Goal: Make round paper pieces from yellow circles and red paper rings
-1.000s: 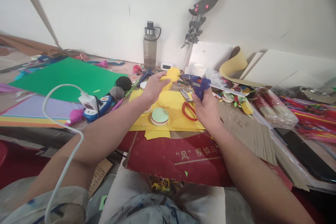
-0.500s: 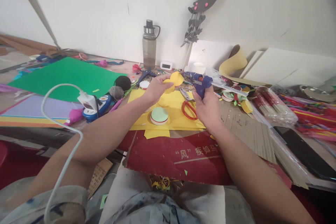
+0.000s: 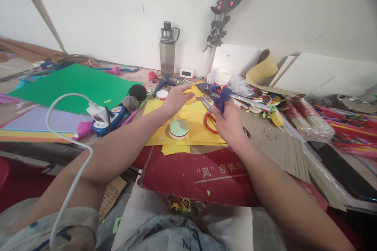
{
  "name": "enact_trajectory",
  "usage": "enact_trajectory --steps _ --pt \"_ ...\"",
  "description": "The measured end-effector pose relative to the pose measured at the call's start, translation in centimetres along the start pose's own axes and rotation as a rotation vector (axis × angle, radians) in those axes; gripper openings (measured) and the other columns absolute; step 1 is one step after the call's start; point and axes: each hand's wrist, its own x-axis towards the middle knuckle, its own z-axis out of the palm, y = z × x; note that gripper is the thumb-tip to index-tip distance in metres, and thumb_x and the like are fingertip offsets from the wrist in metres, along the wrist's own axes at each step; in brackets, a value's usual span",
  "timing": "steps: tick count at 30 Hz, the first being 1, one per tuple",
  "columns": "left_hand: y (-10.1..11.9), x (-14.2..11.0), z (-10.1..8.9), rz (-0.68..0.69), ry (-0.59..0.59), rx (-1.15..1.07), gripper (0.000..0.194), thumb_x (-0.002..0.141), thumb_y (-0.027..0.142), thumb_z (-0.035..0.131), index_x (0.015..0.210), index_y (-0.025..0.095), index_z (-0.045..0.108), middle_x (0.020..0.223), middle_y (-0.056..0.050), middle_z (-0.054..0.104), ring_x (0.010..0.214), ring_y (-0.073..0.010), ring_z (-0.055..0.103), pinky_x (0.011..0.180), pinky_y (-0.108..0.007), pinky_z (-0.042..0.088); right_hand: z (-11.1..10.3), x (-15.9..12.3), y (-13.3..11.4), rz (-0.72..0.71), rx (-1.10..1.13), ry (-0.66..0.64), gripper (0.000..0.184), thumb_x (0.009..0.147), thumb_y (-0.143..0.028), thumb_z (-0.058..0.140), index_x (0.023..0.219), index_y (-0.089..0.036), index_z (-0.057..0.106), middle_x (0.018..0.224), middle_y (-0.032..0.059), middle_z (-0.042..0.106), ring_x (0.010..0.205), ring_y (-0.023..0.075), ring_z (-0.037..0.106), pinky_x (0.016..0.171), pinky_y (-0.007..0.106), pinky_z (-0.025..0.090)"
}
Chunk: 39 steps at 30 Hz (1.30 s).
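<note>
Between the fingers of my left hand [image 3: 176,101] is a yellow paper piece with rounded lobes [image 3: 190,97], held above the table. My right hand [image 3: 231,121] grips a blue glue gun [image 3: 219,96] with a clear glue stick out of its back. The nozzle points left and overlaps the yellow piece from this view; I cannot tell if they touch. Below the hands lie yellow sheets [image 3: 200,135] and a round white-rimmed disc with a pale green top [image 3: 178,128]. Red-handled scissors [image 3: 209,123] rest beside my right hand.
A water bottle [image 3: 167,53] stands by the wall near a small digital clock [image 3: 186,73]. A green sheet [image 3: 73,86] and a power strip with a white cable [image 3: 108,119] are at left. Red cardboard [image 3: 188,176] lines the front edge; a phone [image 3: 341,168] lies at right.
My right hand has moved the glue gun left and slightly down, so its nozzle now overlaps the yellow paper piece. The left hand has barely moved.
</note>
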Motion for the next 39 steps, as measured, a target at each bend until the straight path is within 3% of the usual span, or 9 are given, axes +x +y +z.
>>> enact_trajectory --steps 9,19,26,39 --pt "0.0 -0.2 0.05 -0.012 -0.002 0.03 0.029 0.079 0.02 0.073 0.105 0.018 0.084 0.085 -0.002 0.079 0.07 -0.0151 0.068 0.065 -0.024 0.052 -0.24 0.55 0.49 -0.003 0.037 0.037 0.044 0.099 -0.037 0.057 0.139 -0.019 0.062 0.119 0.0191 0.076 0.123 0.0385 0.07 0.114 0.062 0.051" --pt "0.5 -0.16 0.1 -0.039 0.016 -0.111 0.032 0.075 0.014 0.071 0.105 0.016 0.081 0.089 -0.002 0.08 0.071 -0.0143 0.069 0.069 -0.026 0.054 -0.34 0.57 0.57 0.012 0.005 0.058 0.039 0.096 -0.037 0.058 0.129 -0.019 0.066 0.113 0.0197 0.078 0.114 0.0403 0.073 0.107 0.063 0.055" --pt "0.38 -0.04 0.0 -0.028 0.027 -0.086 0.037 0.078 0.019 0.073 0.114 0.017 0.082 0.093 -0.004 0.081 0.07 -0.0142 0.069 0.067 -0.025 0.054 -0.67 0.61 0.49 0.029 0.0 0.042 0.048 0.098 -0.038 0.059 0.143 -0.023 0.059 0.126 0.018 0.077 0.114 0.0382 0.074 0.101 0.058 0.059" --pt "0.61 0.48 -0.31 -0.006 0.06 -0.189 0.036 0.071 0.022 0.078 0.106 0.014 0.079 0.09 -0.005 0.081 0.073 -0.0152 0.07 0.072 -0.027 0.054 -0.88 0.67 0.32 0.065 -0.013 0.013 0.048 0.094 -0.033 0.059 0.14 -0.018 0.06 0.121 0.0208 0.077 0.111 0.041 0.074 0.1 0.061 0.057"
